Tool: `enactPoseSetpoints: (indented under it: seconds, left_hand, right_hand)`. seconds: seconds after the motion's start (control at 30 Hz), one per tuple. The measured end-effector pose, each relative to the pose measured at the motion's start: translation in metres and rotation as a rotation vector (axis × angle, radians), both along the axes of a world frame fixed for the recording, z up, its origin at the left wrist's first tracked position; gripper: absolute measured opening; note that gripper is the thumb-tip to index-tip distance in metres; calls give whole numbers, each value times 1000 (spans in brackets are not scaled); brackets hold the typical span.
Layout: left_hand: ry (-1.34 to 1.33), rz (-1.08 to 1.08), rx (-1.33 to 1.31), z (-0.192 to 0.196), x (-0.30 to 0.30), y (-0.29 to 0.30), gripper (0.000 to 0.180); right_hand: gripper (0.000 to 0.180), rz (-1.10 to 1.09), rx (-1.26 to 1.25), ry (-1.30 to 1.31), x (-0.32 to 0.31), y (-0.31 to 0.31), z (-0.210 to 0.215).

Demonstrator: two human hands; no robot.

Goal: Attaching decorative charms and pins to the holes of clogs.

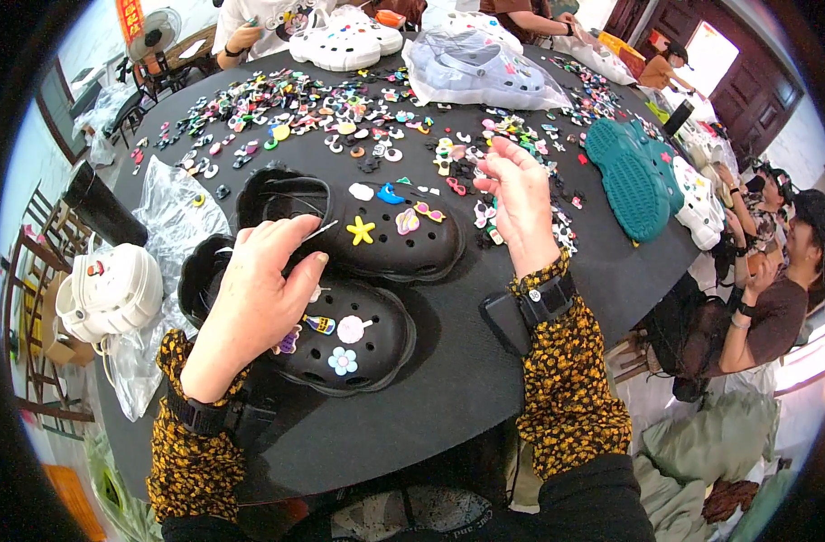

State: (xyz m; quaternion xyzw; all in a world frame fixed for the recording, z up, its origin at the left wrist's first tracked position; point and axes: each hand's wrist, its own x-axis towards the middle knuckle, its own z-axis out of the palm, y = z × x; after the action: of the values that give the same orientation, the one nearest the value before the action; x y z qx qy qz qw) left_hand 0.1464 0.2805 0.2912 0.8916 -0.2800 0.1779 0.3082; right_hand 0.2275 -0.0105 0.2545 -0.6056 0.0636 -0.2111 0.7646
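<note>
A pair of black clogs lies side by side on the dark table. The farther black clog carries a yellow starfish, a white cloud, a blue piece, a shell and pink sunglasses. On the nearer black clog are a bottle, a pale round piece, a blue flower and a purple charm. My left hand is closed over the heel ends of both; a thin pale tip shows by its index finger, but what it belongs to is hidden. Raised beside the loose shoe charms, my right hand has its fingers bent and apart, with nothing seen in them.
Plastic sheeting and a white clog lie at the left edge near a black cylinder. Teal clogs stand at right. A bagged clog and white clogs are farther back. Other people work around the table.
</note>
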Motion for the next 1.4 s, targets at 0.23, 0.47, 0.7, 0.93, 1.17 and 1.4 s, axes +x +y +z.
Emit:
enactPoseSetpoints:
  seconds: [0.23,0.47,0.7,0.93,1.17,1.4]
  left_hand:
    - [-41,3,10,0,-1,4,31]
    - [12,-3,46,3,0,2,34]
    - [31,-1,38,5,-1,1,32]
    - [-21,-16,48,4,-1,2,28]
    - [-64,-74,45,2,2,1,16]
    - [-65,-90,54,3,2,1,17]
  right_hand:
    - [14,108,-445,-247,-24,46,14]
    - [10,25,-1125,-674,-48,62,24]
    - [9,132,-1115,-621,-44,60,21]
    - [10,316,-705,-297,-47,63,18]
    - [13,255,-829,-362,-47,73,26]
    - [13,29,-1199,-615,-51,79,26]
